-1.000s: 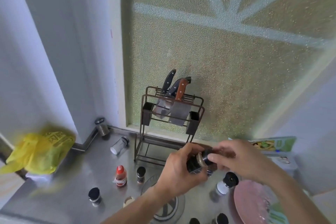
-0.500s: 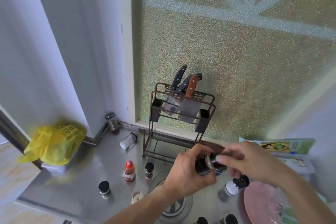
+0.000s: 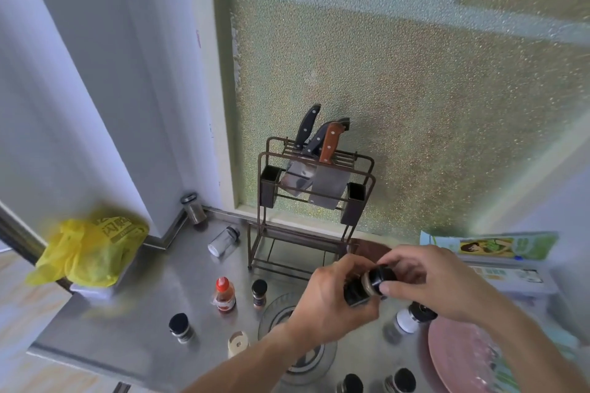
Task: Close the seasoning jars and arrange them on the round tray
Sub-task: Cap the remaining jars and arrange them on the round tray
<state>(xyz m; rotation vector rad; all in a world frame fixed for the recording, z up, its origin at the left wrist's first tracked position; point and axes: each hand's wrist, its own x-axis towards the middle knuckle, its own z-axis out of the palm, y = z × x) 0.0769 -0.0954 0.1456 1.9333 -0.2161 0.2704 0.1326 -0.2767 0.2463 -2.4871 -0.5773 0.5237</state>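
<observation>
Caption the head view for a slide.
Left hand grips a seasoning jar while right hand pinches its black lid.

wall [image 3: 95, 73]: white | window [image 3: 415, 89]: frosted, green-tinted, daylit | counter [image 3: 153, 306]: steel | knife rack [image 3: 314, 201]: against window

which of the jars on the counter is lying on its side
The clear jar with white contents, just left of the knife rack, lies tipped over. The other jars on the counter, such as the black-capped one beside the red-capped bottle, stand upright.
</observation>
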